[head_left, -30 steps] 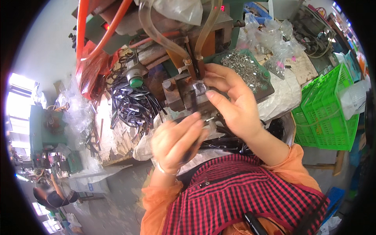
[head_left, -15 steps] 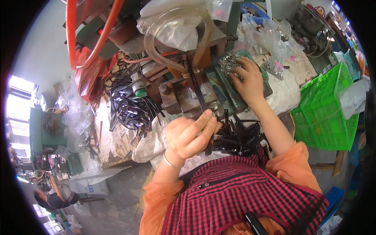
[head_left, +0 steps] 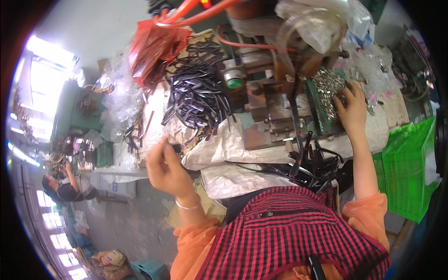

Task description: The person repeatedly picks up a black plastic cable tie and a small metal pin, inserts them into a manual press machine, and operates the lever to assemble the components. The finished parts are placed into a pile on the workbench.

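Note:
My right hand rests over a heap of small shiny metal pieces in a green tray. Its fingers are bent, with the tips down among the pieces; what they pinch is too small to see. Away to the left, my left hand is raised near the bench edge, fingers curled together and slightly blurred. Whatever may be between them is hidden. A black strip hangs from the machine's tooling, its lower end over a bunch of black strips at the bench's front.
A large pile of black strips lies left of the machine block. Behind it hangs a red plastic bag. Orange tubing crosses above. A green crate stands at right. Another person works far left.
My left hand has let go of the black strip at the machine and moved left. The right hand stays at the metal pieces. The view has swung left.

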Motion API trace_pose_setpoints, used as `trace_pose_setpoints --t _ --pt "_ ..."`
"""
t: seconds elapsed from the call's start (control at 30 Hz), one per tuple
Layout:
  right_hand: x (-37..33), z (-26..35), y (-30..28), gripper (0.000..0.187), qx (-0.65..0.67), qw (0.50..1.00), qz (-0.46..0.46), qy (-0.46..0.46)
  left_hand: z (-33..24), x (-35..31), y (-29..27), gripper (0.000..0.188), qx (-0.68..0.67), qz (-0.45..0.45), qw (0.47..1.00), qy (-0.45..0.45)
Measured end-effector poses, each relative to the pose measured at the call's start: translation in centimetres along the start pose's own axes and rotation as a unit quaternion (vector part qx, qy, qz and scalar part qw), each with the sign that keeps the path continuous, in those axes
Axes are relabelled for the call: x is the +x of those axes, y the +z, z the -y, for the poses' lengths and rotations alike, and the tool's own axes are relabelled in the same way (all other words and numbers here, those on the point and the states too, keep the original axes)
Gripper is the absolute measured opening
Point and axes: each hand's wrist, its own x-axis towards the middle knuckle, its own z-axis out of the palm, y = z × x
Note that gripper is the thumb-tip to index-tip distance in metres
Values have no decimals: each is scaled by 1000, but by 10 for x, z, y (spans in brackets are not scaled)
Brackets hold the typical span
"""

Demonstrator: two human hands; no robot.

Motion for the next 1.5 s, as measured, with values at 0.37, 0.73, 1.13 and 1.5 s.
trace_pose_setpoints --t 0.37,0.73,1.13,1.5 --pt "7 16 12 12 134 986 -74 63 125 63 98 22 314 334 847 270" --pt "-19 51 -54 17 371 909 -2 191 132 63 84 22 278 307 857 307" --pt "15 143 -14 44 596 793 -19 124 80 38 74 12 52 444 894 24" --pt "13 155 -81 61 516 845 109 89 1 -11 76 101 -170 116 977 -51"
